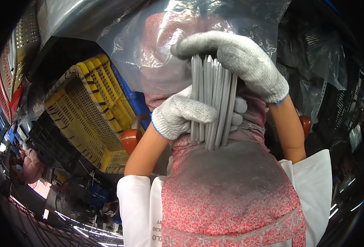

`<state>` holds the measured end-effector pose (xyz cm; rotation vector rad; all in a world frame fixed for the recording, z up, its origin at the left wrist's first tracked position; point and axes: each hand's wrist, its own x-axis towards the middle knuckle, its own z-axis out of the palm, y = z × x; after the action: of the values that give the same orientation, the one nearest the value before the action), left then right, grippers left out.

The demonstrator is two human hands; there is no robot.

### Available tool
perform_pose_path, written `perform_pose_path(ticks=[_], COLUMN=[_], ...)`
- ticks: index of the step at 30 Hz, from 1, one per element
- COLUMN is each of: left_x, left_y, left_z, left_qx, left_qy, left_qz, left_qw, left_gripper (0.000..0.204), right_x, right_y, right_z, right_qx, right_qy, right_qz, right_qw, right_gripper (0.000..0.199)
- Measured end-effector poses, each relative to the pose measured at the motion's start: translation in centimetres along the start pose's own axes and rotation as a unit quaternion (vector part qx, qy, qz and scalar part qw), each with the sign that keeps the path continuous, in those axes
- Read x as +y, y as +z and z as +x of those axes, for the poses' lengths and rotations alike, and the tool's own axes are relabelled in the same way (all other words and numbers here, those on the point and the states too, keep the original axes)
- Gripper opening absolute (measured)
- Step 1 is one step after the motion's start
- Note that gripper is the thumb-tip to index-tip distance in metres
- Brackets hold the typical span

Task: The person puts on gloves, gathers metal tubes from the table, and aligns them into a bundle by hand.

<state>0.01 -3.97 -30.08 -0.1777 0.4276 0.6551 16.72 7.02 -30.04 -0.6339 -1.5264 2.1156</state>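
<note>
A bundle of slim grey metal rods (209, 99) stands nearly upright over my lap, its shiny upper ends roughly level and its lower ends uneven. My left hand (186, 113), in a white knitted glove, is closed around the bundle, thumb across the front and fingertips showing on the far right side. Over the top lies my gloved right hand (239, 57), its fingers stretched out to the left across the rod ends and its thumb side against the upper right of the bundle. Dark smudges mark the right glove.
A red floral apron (231, 197) with a dark grey stain covers my lap. Clear plastic sheeting (120, 45) spreads beyond my hands. On the left stands a tilted yellow plastic crate (87, 119), beside a red-brown chair arm (131, 141). More plastic bags (322, 57) lie at right.
</note>
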Motion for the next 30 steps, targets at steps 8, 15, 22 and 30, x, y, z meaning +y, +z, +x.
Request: perform_pose_path(ticks=[8, 15, 22, 30], left_x=[0.4, 2.8, 3.7, 3.7], left_y=[-1.2, -4.8, -4.4, -6.6], left_z=[0.4, -2.9, -3.9, -3.7], left_qx=[-0.069, 0.005, 0.047, 0.057], left_qy=[0.118, 0.293, 0.301, 0.326], left_qz=[-0.09, -0.198, -0.135, -0.166], left_qw=[0.986, 0.935, 0.943, 0.929], left_gripper=[0.092, 0.056, 0.052, 0.061], right_x=[1.1, -0.8, -0.4, -1.1], right_y=[0.9, 1.6, 0.3, 1.8], right_z=[-0.2, -1.9, -2.5, -1.5], right_qx=[0.188, 0.225, 0.185, 0.181], right_qy=[0.108, 0.275, 0.223, 0.199], right_qz=[0.26, 0.372, 0.384, 0.128], right_qw=[0.941, 0.858, 0.877, 0.955], right_gripper=[0.08, 0.079, 0.058, 0.035])
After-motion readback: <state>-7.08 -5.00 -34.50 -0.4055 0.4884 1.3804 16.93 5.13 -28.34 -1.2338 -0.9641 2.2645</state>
